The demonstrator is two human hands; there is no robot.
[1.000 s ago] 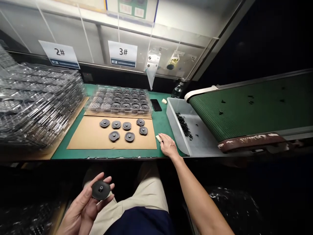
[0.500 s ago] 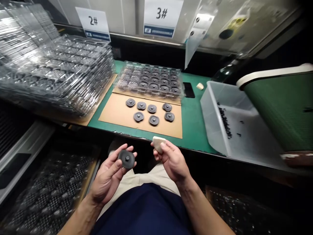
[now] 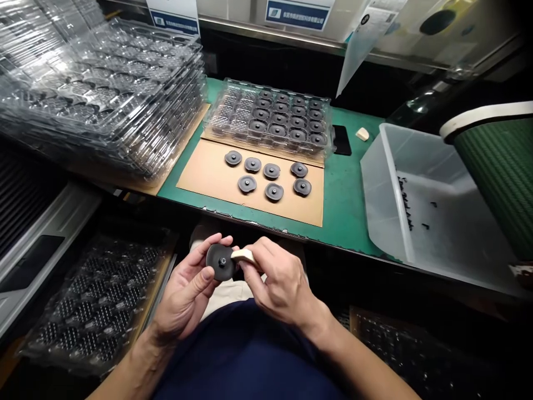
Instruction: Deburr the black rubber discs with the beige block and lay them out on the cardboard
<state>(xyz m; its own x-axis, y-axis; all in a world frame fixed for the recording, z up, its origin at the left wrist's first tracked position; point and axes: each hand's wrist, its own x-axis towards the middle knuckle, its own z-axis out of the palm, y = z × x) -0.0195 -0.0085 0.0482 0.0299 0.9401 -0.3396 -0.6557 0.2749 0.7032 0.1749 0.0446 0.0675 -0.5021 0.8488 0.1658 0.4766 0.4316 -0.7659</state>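
Between the thumb and fingers of my left hand (image 3: 185,294) is a dark grey round disc (image 3: 220,262) with a small raised stud at its middle, stud side facing me. My right hand (image 3: 278,280) pinches a flat cream-coloured block (image 3: 245,255), whose end meets the disc's right edge. Both hands are over my lap, in front of the bench edge. Several similar grey discs (image 3: 272,171) lie in two loose rows on a cardboard sheet (image 3: 197,172). Behind them, a clear plastic tray (image 3: 227,114) holds more such discs in its right-hand columns; its left pockets show no discs.
Tall stacks of clear trays (image 3: 137,111) stand at the left. A black phone-like slab (image 3: 342,140) and another cream piece (image 3: 362,134) lie right of the tray. A translucent bin (image 3: 375,183) with small black bits is beside a green conveyor belt (image 3: 499,166). More trays (image 3: 95,300) sit lower left.
My right hand has moved left and turned, bringing the cream block against the disc's edge. The left hand keeps its hold on the disc. The camera view has tilted down and shifted left.
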